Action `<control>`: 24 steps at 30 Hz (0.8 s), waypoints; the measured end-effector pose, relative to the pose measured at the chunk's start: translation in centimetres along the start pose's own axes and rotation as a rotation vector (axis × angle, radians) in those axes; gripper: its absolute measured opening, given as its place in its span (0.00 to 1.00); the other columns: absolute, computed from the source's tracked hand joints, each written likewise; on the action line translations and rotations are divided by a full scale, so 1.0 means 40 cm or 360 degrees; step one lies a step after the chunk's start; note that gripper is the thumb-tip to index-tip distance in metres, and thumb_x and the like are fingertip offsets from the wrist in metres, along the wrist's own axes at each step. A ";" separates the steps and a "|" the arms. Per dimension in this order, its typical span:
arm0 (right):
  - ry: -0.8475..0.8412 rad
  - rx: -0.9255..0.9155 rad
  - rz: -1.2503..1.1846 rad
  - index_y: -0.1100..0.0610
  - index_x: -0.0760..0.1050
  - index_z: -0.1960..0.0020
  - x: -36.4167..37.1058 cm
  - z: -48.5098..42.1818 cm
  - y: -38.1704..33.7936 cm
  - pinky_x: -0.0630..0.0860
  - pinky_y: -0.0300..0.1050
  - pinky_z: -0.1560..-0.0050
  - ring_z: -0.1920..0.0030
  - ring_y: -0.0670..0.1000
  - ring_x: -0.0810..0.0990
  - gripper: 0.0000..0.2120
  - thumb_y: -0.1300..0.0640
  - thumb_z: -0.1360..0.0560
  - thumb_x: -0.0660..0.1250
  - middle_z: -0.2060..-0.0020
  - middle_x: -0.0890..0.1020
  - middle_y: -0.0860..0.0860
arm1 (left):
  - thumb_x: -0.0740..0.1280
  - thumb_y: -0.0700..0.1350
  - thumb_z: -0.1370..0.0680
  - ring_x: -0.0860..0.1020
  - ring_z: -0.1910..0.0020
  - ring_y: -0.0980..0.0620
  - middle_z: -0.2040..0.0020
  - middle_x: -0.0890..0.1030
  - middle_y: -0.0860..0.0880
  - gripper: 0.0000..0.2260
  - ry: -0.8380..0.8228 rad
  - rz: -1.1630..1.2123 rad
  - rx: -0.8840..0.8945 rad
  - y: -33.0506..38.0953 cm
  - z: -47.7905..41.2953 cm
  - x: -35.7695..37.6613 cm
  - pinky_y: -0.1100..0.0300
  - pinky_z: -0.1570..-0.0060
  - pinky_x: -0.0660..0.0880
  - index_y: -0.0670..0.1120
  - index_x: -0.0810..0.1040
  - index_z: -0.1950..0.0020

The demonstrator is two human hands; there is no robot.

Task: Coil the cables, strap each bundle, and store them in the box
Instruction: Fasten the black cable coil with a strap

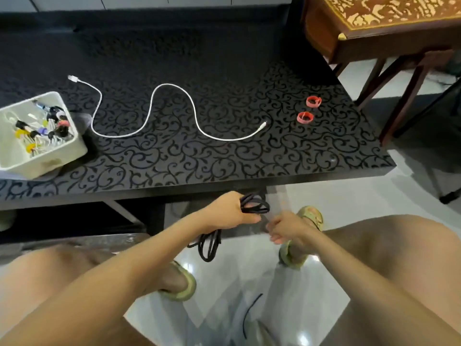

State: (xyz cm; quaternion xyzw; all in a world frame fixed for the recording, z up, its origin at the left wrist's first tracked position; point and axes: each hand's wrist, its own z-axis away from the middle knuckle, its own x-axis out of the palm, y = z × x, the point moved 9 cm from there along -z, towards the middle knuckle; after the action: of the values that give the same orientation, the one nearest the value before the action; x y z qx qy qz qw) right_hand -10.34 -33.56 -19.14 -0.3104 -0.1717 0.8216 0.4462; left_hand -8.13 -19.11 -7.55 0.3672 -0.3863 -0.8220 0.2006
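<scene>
Head view looks down over my knees to the black counter (224, 158) with its scroll pattern. My left hand (225, 212) is below the counter's near edge, its fingers curled tight round a coil of black cable (254, 206). Loops stick out past my knuckles and more loops hang down under my wrist toward the floor (224, 270). My right hand (287, 228) is just beside the coil with its fingers bunched together. It is blurred, so I cannot tell whether they pinch the cable or hold nothing. A white cable (172, 86) lies uncoiled in a wavy line across the middle of the counter, a plug at each end. Two red straps, rolled into small rings, sit near each other at the right: one farther back (313, 101), one nearer (304, 117). The white box (62, 156) stands at the counter's left, holding cable bundles wrapped in yellow, purple and pink straps. Anything printed on them is too small to read.
</scene>
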 end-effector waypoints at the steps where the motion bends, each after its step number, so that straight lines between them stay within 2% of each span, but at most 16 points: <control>1: 0.0103 0.0036 -0.0006 0.71 0.75 0.44 -0.003 -0.034 0.043 0.80 0.49 0.53 0.62 0.55 0.78 0.11 0.68 0.24 0.62 0.61 0.78 0.58 | 0.72 0.45 0.26 0.68 0.75 0.62 0.72 0.71 0.52 0.13 0.0018 0.0010 -0.0049 -0.032 -0.014 0.017 0.70 0.73 0.63 0.46 0.72 0.68; 2: 0.0176 0.0076 0.0015 0.70 0.76 0.43 -0.002 -0.066 0.086 0.79 0.51 0.52 0.62 0.56 0.77 0.12 0.68 0.25 0.62 0.61 0.78 0.59 | 0.71 0.45 0.26 0.68 0.74 0.60 0.72 0.70 0.52 0.15 0.0049 0.0026 -0.0111 -0.068 -0.034 0.034 0.69 0.73 0.63 0.48 0.70 0.69; 4: 0.0246 0.0142 0.0074 0.69 0.76 0.42 0.007 -0.120 0.164 0.79 0.52 0.52 0.60 0.56 0.77 0.13 0.68 0.26 0.61 0.59 0.78 0.59 | 0.71 0.46 0.26 0.68 0.73 0.57 0.71 0.70 0.50 0.13 0.0091 0.0065 -0.0255 -0.142 -0.074 0.065 0.66 0.73 0.63 0.46 0.71 0.67; 6: 0.0295 0.0199 0.0099 0.66 0.74 0.40 0.013 -0.172 0.229 0.79 0.51 0.50 0.55 0.59 0.79 0.15 0.68 0.25 0.61 0.54 0.79 0.60 | 0.71 0.46 0.26 0.66 0.74 0.55 0.72 0.68 0.48 0.13 0.0107 0.0131 -0.0406 -0.209 -0.121 0.097 0.63 0.74 0.62 0.42 0.71 0.64; 8: 0.0367 0.0209 0.0240 0.63 0.72 0.35 0.011 -0.212 0.275 0.76 0.51 0.44 0.47 0.61 0.79 0.18 0.66 0.24 0.60 0.47 0.80 0.61 | 0.71 0.46 0.26 0.65 0.75 0.53 0.72 0.66 0.48 0.14 0.0116 0.0176 -0.0535 -0.267 -0.161 0.126 0.61 0.74 0.62 0.42 0.69 0.63; 9: 0.0378 0.0220 0.0324 0.62 0.70 0.33 0.011 -0.243 0.300 0.76 0.50 0.43 0.46 0.60 0.79 0.19 0.66 0.24 0.59 0.47 0.80 0.60 | 0.71 0.46 0.25 0.64 0.75 0.53 0.72 0.65 0.47 0.14 0.0103 0.0210 -0.0594 -0.295 -0.191 0.146 0.62 0.75 0.61 0.41 0.68 0.62; 12: 0.0309 0.0224 0.0499 0.58 0.67 0.31 0.023 -0.317 0.339 0.73 0.48 0.46 0.49 0.57 0.78 0.21 0.66 0.23 0.57 0.49 0.78 0.55 | 0.70 0.45 0.25 0.64 0.76 0.53 0.73 0.65 0.48 0.16 0.0054 0.0202 -0.0752 -0.359 -0.254 0.182 0.62 0.74 0.62 0.42 0.67 0.67; 14: 0.0208 0.0193 0.0644 0.56 0.66 0.30 0.046 -0.382 0.359 0.70 0.45 0.42 0.42 0.56 0.76 0.22 0.65 0.23 0.57 0.39 0.76 0.55 | 0.70 0.48 0.24 0.66 0.74 0.53 0.72 0.67 0.48 0.16 -0.0013 0.0139 -0.0853 -0.406 -0.300 0.210 0.61 0.72 0.63 0.42 0.69 0.67; 16: 0.0093 0.0181 0.0749 0.54 0.63 0.27 0.072 -0.421 0.366 0.68 0.45 0.36 0.35 0.56 0.72 0.24 0.65 0.22 0.55 0.34 0.72 0.56 | 0.68 0.50 0.23 0.69 0.71 0.51 0.70 0.67 0.49 0.14 -0.0080 0.0140 -0.0937 -0.439 -0.323 0.231 0.62 0.72 0.63 0.38 0.76 0.56; 18: 0.0019 0.0224 0.0854 0.54 0.60 0.26 0.093 -0.472 0.386 0.67 0.48 0.34 0.34 0.58 0.70 0.25 0.66 0.22 0.54 0.33 0.69 0.58 | 0.66 0.51 0.22 0.72 0.64 0.44 0.68 0.67 0.49 0.17 -0.0178 0.0110 -0.1015 -0.470 -0.346 0.253 0.63 0.72 0.63 0.39 0.77 0.42; 20: 0.0026 0.0263 0.0939 0.56 0.61 0.27 0.097 -0.500 0.393 0.66 0.50 0.34 0.34 0.60 0.70 0.23 0.66 0.22 0.52 0.33 0.68 0.59 | 0.63 0.52 0.21 0.76 0.57 0.44 0.61 0.75 0.45 0.19 -0.0264 0.0080 -0.1061 -0.489 -0.356 0.268 0.62 0.65 0.68 0.40 0.75 0.37; 21: 0.0042 0.0277 0.0989 0.58 0.63 0.29 0.100 -0.520 0.401 0.66 0.50 0.34 0.34 0.60 0.69 0.21 0.65 0.21 0.51 0.33 0.68 0.59 | 0.63 0.52 0.21 0.77 0.50 0.43 0.52 0.79 0.42 0.19 -0.0265 0.0095 -0.1090 -0.508 -0.366 0.276 0.59 0.57 0.71 0.40 0.74 0.36; 22: 0.0060 0.0280 0.1034 0.60 0.65 0.31 0.098 -0.529 0.401 0.66 0.50 0.34 0.34 0.60 0.70 0.19 0.65 0.21 0.51 0.34 0.69 0.59 | 0.64 0.53 0.21 0.76 0.42 0.42 0.43 0.79 0.39 0.19 -0.0234 0.0132 -0.1104 -0.520 -0.370 0.277 0.56 0.49 0.72 0.41 0.74 0.36; 24: 0.0094 0.0262 0.1088 0.63 0.66 0.33 0.097 -0.544 0.398 0.66 0.49 0.35 0.34 0.59 0.71 0.17 0.66 0.21 0.51 0.35 0.71 0.60 | 0.64 0.52 0.21 0.73 0.36 0.40 0.36 0.76 0.38 0.19 -0.0191 0.0239 -0.1130 -0.539 -0.372 0.279 0.54 0.40 0.70 0.43 0.73 0.34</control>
State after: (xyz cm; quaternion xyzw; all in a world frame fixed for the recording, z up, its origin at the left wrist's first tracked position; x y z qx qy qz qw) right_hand -7.49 -38.82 -45.70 -0.3365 0.0218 0.9253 0.1735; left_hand -5.09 -19.83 -35.87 0.1964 -0.1139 -0.9080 0.3522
